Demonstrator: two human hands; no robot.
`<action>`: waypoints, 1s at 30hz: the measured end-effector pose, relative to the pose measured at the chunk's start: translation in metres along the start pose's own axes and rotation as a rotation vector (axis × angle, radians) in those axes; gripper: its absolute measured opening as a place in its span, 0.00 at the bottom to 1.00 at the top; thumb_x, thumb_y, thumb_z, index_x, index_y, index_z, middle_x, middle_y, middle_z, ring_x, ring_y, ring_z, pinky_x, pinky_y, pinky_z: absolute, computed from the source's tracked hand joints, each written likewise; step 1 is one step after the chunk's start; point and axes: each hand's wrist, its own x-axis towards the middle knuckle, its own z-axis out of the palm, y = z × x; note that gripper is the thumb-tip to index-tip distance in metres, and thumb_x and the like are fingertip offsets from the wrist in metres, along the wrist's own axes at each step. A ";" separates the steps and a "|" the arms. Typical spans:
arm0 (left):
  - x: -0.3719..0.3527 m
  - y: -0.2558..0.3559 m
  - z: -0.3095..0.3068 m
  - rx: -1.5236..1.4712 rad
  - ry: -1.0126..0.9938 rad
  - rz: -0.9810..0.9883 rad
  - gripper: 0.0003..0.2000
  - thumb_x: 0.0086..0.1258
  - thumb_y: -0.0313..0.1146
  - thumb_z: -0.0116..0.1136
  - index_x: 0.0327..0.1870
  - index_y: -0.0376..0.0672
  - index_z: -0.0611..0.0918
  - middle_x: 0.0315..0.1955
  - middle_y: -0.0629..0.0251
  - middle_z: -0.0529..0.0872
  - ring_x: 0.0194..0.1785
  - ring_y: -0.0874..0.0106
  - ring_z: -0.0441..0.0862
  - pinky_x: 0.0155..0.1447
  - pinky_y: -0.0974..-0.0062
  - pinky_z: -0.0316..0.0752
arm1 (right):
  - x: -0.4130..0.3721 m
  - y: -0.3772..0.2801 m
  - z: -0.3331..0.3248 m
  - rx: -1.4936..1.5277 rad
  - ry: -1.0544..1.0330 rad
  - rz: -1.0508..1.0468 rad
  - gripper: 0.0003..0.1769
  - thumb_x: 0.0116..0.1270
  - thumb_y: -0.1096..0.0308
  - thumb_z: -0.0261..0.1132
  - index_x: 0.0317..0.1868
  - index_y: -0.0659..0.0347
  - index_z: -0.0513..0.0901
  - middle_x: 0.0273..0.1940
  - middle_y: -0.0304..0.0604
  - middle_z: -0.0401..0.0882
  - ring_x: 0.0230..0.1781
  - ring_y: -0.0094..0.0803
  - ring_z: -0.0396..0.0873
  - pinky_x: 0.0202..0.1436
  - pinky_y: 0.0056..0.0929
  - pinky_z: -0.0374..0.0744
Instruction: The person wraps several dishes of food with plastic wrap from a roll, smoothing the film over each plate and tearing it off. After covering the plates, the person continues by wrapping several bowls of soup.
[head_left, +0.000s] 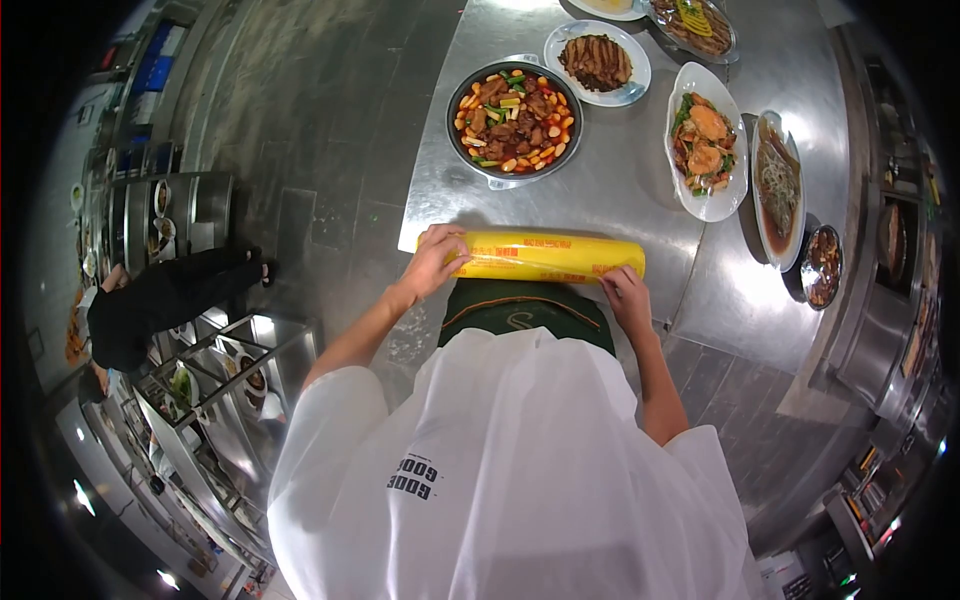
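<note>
Two bare hands meet a long yellow roll of cling film with red printing, which lies crosswise at the near edge of a bare steel table. The left hand is curled closed over the roll's left end, fingers wrapped across the top. The right hand lies against the roll's right end with its fingertips on the lower edge; whether it clasps the roll or only rests there cannot be told. Just beyond the roll stands a round dark metal pan filled with brown braised meat, orange-red pieces and bits of green. Behind it to the right, a white oval plate carries sliced brown meat laid in a row. Further right, a white elongated dish holds a stir-fry with greens and pale orange slices, and beside that a narrow oval dish contains brown broth with pale strands. A small dark bowl of reddish-brown food sits at the table's right edge. Well apart on the left, a person in dark clothing bends near a metal rack of bowls.
</note>
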 end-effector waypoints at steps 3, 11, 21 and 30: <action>-0.002 -0.007 0.006 0.044 -0.023 0.021 0.10 0.68 0.29 0.71 0.45 0.44 0.80 0.62 0.58 0.81 0.68 0.52 0.74 0.74 0.56 0.68 | 0.000 0.000 0.000 -0.017 -0.007 0.002 0.06 0.69 0.72 0.73 0.41 0.61 0.84 0.39 0.49 0.80 0.40 0.49 0.82 0.43 0.41 0.81; -0.001 0.003 0.002 0.025 0.026 0.010 0.09 0.69 0.29 0.70 0.45 0.45 0.81 0.62 0.58 0.81 0.68 0.53 0.74 0.72 0.55 0.68 | 0.000 0.000 0.001 -0.030 -0.018 0.016 0.06 0.69 0.71 0.73 0.41 0.61 0.84 0.39 0.48 0.81 0.41 0.48 0.83 0.44 0.41 0.82; 0.003 -0.001 0.005 0.033 -0.004 0.058 0.09 0.69 0.27 0.69 0.46 0.44 0.81 0.59 0.58 0.82 0.66 0.52 0.76 0.69 0.57 0.71 | -0.002 0.003 0.001 -0.076 0.031 -0.080 0.07 0.65 0.72 0.75 0.40 0.59 0.84 0.38 0.46 0.80 0.41 0.47 0.82 0.45 0.41 0.81; 0.017 0.008 0.000 0.190 -0.046 0.149 0.09 0.69 0.27 0.66 0.48 0.42 0.82 0.52 0.59 0.82 0.59 0.55 0.79 0.64 0.60 0.75 | -0.002 0.004 0.003 -0.089 0.048 -0.075 0.07 0.64 0.72 0.76 0.39 0.59 0.84 0.38 0.45 0.81 0.42 0.47 0.82 0.47 0.42 0.81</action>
